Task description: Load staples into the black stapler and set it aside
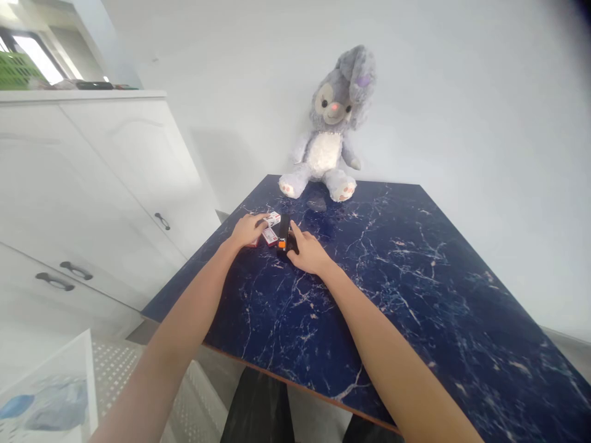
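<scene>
Head view: A person reaches both bare arms across a dark blue, white-veined worktop (pixel 397 295), the forearms converging from the near edge toward a small cluster left of the middle. The left hand (pixel 247 230) lies palm down, its fingers bent at the left end of a small white box (pixel 274 218); whether they grip it firmly cannot be told. A white-and-red box (pixel 270 237) lies on the near side, with a red box (pixel 253 243) partly hidden below the hand. The right hand (pixel 310 251), index finger extended and thumb apart, meets the right side of a black object (pixel 284 229) with an orange patch; a grip cannot be confirmed. A plush rabbit (pixel 325 147) sits at the far edge.
</scene>
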Demonstrator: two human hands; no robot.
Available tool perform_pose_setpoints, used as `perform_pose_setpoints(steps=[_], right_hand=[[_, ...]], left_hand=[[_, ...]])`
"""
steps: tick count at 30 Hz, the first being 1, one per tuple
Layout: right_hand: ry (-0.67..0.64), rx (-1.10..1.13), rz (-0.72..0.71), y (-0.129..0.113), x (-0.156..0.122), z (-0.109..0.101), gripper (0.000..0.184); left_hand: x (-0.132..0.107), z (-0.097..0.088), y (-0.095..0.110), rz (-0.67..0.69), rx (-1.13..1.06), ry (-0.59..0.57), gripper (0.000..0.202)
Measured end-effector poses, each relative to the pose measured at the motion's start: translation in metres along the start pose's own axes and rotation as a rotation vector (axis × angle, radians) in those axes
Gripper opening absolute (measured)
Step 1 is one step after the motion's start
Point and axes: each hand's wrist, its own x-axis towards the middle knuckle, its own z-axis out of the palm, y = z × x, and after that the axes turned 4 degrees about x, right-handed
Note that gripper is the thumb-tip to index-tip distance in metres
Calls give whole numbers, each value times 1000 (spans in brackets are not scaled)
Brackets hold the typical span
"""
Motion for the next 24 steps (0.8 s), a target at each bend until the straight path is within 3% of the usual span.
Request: perform_pose_setpoints(steps=[3,7,9,11,13,15,18,21,24], right_hand=[[2,-18,-8,-1,1,0,87],[51,-52,-11,-9,-3,-2,81],[118,-57,8,-15,-8,-5,66],[198,-55,47,-20,-20,-12,43],[249,-44,73,-20,-39,-23,23],[208,-36,43,-14,-65,-37,14],[-67,-57,-114,-1,-104,-58,26],[-109,-74,-140,8,-126,-71,28],[-120,-71,-150,7,-126,-74,28]], left_hand=[[-7,-3,3,25,-27,92,40],[-18,-16,18,-52,-66,391,39],[-25,-21,31,-47,-70,486,39],[-36,-21,51,15,-61,510,38],[-50,-14,78,142,-53,412,37],[-65,-5,111,349,-60,171,36],[-82,8,154,662,-90,-97,36],[-87,12,175,770,-157,-122,41],[-84,9,175,810,-241,-136,44]])
